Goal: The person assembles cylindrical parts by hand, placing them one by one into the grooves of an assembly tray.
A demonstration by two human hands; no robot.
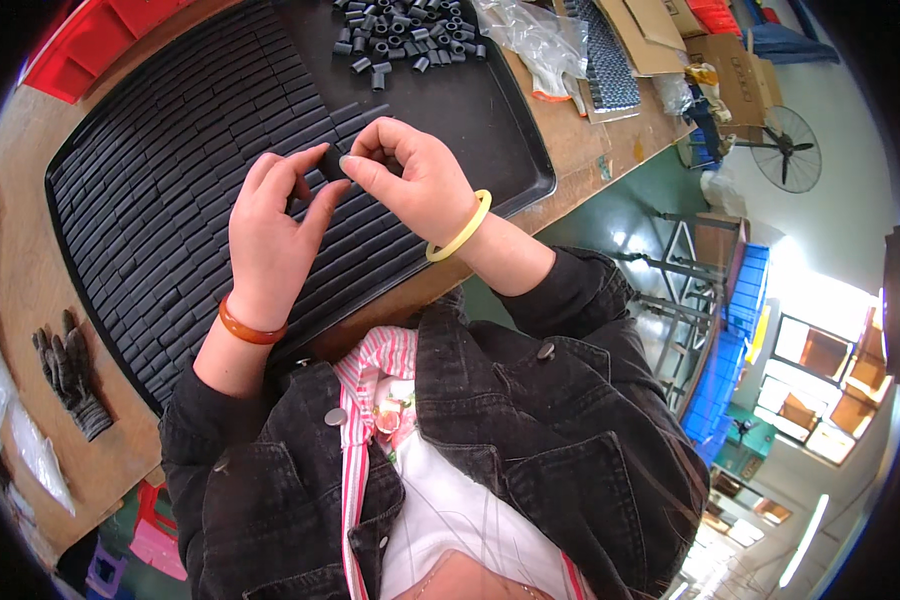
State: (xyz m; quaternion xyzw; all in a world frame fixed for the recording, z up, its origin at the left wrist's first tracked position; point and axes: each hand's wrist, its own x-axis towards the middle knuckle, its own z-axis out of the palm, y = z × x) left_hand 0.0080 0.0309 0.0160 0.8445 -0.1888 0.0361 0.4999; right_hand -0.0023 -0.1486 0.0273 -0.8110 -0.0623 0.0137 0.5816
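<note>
Between the fingertips of both hands is a small black tube (332,164), held above a large black tray (505,140). My left hand (280,215) pinches it from the left with thumb and forefinger. From the right, my right hand (410,175) grips it with thumb and curled forefinger. Close-set rows of black tubes (190,190) fill most of the tray beneath my hands. A loose heap of short black tubes (410,32) lies at the tray's far side.
The tray rests on a wooden table (580,165). A dark glove (73,372) and clear plastic wrap (25,440) lie at left. A red bin (85,45) stands far left. Plastic bags (540,40) and cardboard (650,35) are at the far right, near a fan (785,150).
</note>
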